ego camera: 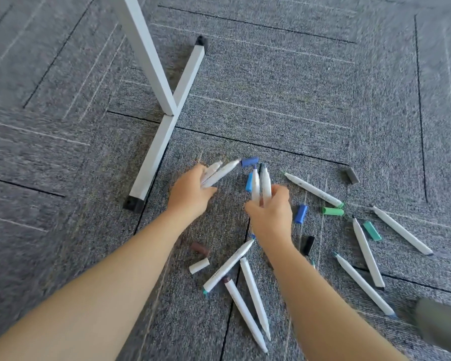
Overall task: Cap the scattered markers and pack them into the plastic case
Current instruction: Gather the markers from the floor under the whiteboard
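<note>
While left hand (189, 192) and right hand (270, 213) each grip two markers in curled fingers, loose markers (314, 190) and caps (332, 211) litter the carpet (271, 100); case unseen, packing unstarted.

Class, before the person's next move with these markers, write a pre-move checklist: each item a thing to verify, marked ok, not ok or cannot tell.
1. Left hand holds white markers: ok.
2. Right hand holds white markers: ok.
3. Held markers all capped: not ok, one bare tip shows.
4. Loose caps within sight, such as the blue plastic cap and green plastic cap: ok.
5. Plastic case in view: not ok.
6. Cap colours match tips: cannot tell.
</note>
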A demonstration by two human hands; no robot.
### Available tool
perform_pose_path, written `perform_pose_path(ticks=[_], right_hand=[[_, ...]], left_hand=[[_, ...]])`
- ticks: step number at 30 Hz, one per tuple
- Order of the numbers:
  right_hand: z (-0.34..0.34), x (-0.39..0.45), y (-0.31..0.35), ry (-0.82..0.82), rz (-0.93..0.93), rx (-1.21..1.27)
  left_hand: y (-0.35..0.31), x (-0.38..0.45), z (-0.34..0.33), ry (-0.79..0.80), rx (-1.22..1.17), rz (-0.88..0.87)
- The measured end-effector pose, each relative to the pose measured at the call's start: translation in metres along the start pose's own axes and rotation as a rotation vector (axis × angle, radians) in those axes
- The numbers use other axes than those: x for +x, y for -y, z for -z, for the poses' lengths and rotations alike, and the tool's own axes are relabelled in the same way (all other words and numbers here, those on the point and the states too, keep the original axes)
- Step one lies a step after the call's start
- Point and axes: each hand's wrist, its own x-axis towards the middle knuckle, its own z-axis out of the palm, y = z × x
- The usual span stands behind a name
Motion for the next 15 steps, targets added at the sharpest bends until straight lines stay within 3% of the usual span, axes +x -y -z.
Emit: perform_pose_path(ticks=[3, 6, 15], right_hand=[[0.008, -0.012, -0.006, 0.009, 0.0, 0.033], [0.018, -0.026, -0.018, -0.017, 0.004, -0.012], [0.025, -0.081, -0.06, 0.085, -0.076, -0.172]], left_hand=[[0.003, -0.018, 0.006, -0.009, -0.213, 0.001], [0.008, -0.039, 0.004, 0.022, -0.259, 0.036], [0.016, -0.092, -0.027, 0.176, -0.027, 0.004]])
